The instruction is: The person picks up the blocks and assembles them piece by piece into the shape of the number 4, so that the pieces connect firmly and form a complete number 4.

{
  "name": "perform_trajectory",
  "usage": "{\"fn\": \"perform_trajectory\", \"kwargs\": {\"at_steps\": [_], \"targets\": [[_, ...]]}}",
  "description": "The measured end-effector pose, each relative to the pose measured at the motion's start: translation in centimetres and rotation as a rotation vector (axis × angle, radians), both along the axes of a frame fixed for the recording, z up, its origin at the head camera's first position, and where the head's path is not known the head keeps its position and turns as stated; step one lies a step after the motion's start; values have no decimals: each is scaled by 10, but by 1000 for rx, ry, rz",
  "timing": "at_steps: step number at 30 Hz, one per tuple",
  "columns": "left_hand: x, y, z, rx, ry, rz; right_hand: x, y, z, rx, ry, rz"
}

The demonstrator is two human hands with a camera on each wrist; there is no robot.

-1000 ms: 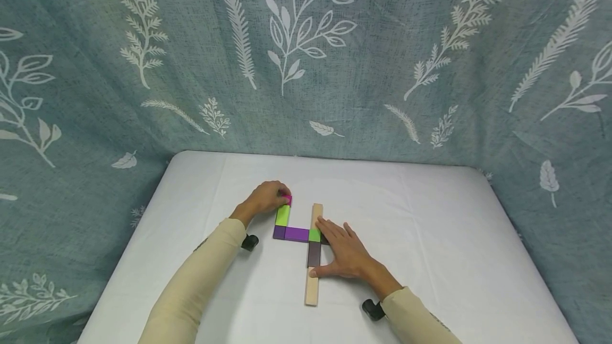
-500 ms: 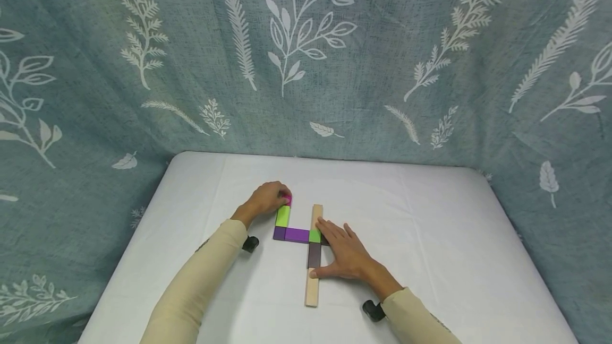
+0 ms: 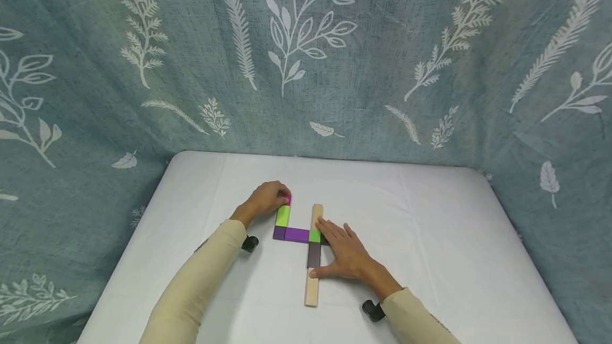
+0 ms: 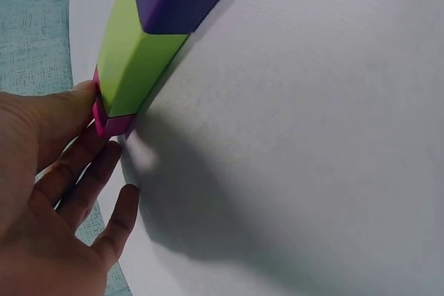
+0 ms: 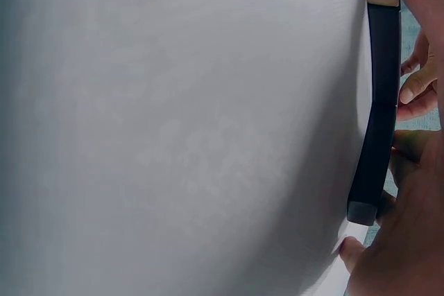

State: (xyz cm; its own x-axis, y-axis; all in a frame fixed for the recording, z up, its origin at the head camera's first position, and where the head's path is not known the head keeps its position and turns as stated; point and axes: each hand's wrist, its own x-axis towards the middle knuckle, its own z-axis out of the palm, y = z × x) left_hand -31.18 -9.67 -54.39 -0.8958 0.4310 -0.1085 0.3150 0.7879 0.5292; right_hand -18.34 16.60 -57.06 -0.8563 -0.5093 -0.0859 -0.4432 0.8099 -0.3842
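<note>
My left hand (image 3: 265, 196) pinches a small magenta block (image 4: 118, 126) between thumb and fingers, at the far end of a lime block (image 3: 282, 216). That joins a dark purple block (image 3: 279, 232), then a purple block (image 3: 297, 234) and a green block (image 3: 314, 235). A plain wooden block (image 3: 317, 211) lies beyond the green one; a dark grey block (image 3: 314, 255) and another wooden block (image 3: 312, 292) run toward me. My right hand (image 3: 349, 254) spreads over the right side, thumb on the near wooden block, fingertips by the far one. It partly hides a black block (image 5: 370, 164).
All the blocks lie flat on a white-covered table (image 3: 430, 227). A teal leaf-patterned curtain (image 3: 306, 121) hangs behind it. Black wrist cameras, one below the left hand (image 3: 250, 243) and one by the right wrist (image 3: 373, 310), stick out from the sleeves.
</note>
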Motion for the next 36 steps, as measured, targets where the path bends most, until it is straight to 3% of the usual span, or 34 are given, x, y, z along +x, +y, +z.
{"fn": "perform_trajectory", "kwargs": {"at_steps": [11,23,36], "targets": [[7,-3,-3,89,-41,30,0,0,-1,-5,5,0],[22,-6,-8,138,10,11,1,1,-1,-8,2,-6],[24,-5,-11,135,20,24,0,0,-1,7,2,-9]]}}
